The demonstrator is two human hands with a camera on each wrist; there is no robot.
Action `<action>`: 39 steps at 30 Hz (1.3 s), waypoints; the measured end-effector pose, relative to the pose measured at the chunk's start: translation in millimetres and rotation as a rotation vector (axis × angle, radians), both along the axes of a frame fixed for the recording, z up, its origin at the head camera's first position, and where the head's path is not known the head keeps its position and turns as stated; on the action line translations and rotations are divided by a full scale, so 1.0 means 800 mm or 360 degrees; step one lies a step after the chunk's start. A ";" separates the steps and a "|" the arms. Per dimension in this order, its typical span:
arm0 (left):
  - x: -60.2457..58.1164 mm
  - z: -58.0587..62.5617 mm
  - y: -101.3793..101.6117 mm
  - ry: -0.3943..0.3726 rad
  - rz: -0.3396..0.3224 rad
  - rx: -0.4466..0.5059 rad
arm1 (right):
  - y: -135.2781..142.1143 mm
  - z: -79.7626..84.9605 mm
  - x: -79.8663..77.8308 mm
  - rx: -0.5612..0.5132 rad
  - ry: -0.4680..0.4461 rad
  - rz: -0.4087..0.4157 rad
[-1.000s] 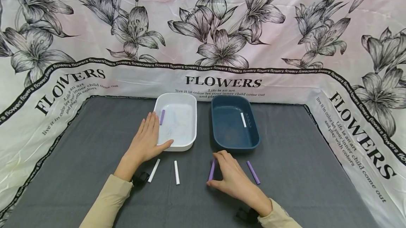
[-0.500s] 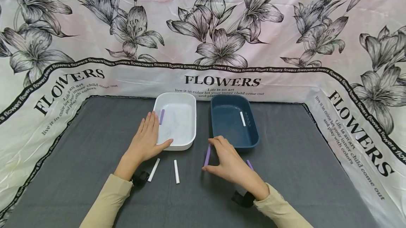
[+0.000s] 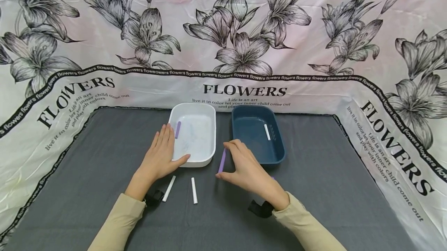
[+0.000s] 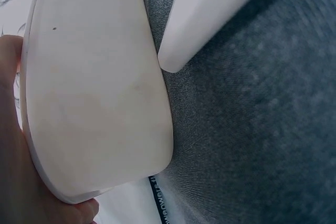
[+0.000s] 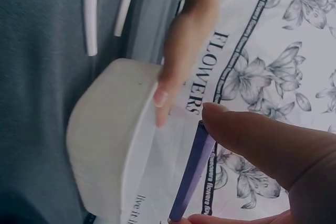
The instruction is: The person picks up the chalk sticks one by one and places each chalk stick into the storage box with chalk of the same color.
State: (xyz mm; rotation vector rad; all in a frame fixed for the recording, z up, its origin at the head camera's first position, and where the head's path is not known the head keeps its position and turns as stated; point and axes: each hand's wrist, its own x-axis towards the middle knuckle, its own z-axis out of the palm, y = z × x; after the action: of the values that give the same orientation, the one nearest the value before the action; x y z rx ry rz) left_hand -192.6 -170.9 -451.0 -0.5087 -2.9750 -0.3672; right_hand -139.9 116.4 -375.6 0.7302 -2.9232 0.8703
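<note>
My right hand (image 3: 246, 165) pinches a purple chalk stick (image 3: 222, 161) by its two ends, thumb at the near end and fingertips at the far end. In the right wrist view, the same purple chalk (image 5: 192, 174) spans the gap between thumb and finger. It is raised near the white bin's front right corner. My left hand (image 3: 158, 152) rests along the left side of the white bin (image 3: 199, 163), fingers straight, thumb over the front rim. Inside that bin lies another purple chalk stick (image 3: 178, 130).
A dark blue bin (image 3: 249, 127) stands to the right, holding a white chalk stick (image 3: 267, 132). Two white chalk sticks, one on the left (image 3: 169, 189) and one on the right (image 3: 194, 191), lie before the white bin. Another purple chalk (image 3: 273, 178) is mostly hidden behind my right wrist.
My right hand has lifted the purple chalk from the grey cloth and carried it left and forward, toward the white bin. The left hand has stayed in place.
</note>
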 end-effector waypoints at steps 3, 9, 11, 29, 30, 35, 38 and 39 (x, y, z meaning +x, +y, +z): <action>0.000 -0.001 -0.001 0.0002 0.0004 -0.0004 | -0.004 0.005 -0.005 -0.0021 0.0000 0.0034; -0.004 -0.002 -0.003 0.0005 -0.0020 0.0010 | -0.013 0.012 -0.018 -0.0104 -0.0010 0.0110; -0.005 -0.003 -0.003 -0.0001 -0.0026 0.0013 | -0.015 0.013 -0.023 -0.0140 -0.0002 0.0140; -0.004 -0.002 -0.001 -0.0044 -0.0012 0.0002 | -0.032 0.010 -0.078 -0.0422 0.0100 0.0287; -0.004 -0.002 -0.001 -0.0044 -0.0010 -0.0001 | -0.034 0.010 -0.081 -0.0442 0.0098 0.0295; -0.002 -0.003 -0.002 -0.0040 -0.0013 0.0008 | -0.045 0.014 -0.093 -0.0500 0.0084 0.0307; -0.002 -0.003 -0.002 -0.0048 -0.0016 0.0011 | -0.053 0.021 -0.099 -0.0505 0.0069 0.0291; -0.002 -0.003 -0.002 -0.0051 -0.0017 0.0008 | -0.055 0.023 -0.101 -0.0505 0.0066 0.0283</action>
State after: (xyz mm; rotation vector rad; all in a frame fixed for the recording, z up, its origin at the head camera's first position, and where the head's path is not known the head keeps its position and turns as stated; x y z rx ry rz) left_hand -194.1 -172.6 -453.2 -0.5230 -3.0023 -0.3873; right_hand -220.4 72.6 -357.4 0.9735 -2.6204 1.2770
